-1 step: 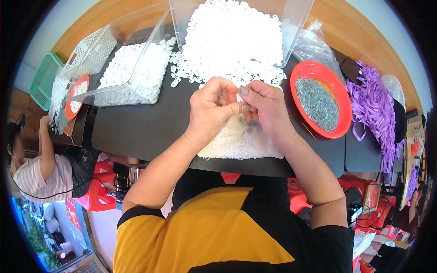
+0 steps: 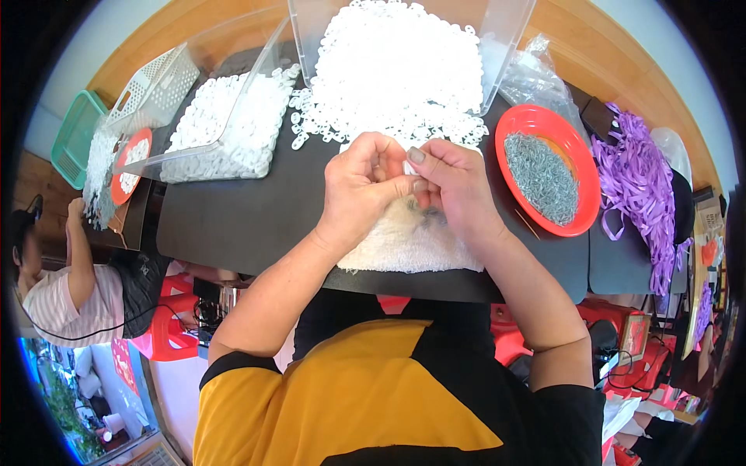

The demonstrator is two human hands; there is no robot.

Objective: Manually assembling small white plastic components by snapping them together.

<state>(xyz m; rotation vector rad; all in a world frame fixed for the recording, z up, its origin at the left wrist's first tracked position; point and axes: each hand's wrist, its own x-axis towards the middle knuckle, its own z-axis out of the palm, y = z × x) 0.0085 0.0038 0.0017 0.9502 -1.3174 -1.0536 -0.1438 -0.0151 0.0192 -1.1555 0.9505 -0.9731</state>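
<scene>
My left hand [image 2: 359, 182] and my right hand [image 2: 458, 182] meet over a cream towel [image 2: 412, 245] at the table's front. Between their fingertips they pinch a small white plastic piece [image 2: 408, 167], mostly covered by the fingers. Just beyond my hands, loose white plastic pieces [image 2: 350, 120], small and oval with holes, spill from a clear bin [image 2: 509, 46] heaped with the same kind. To the right of my right hand sits a red bowl [image 2: 588, 186] containing small silvery metal parts [image 2: 544, 182], too fine to make out singly.
A second clear bin [image 2: 186, 151] of white pieces stands at left, near a white basket [image 2: 183, 74] and a green basket [image 2: 66, 147]. Purple ribbons [image 2: 641, 179] and a clear plastic bag [image 2: 536, 74] lie at right. Another person [image 2: 70, 299] sits far left.
</scene>
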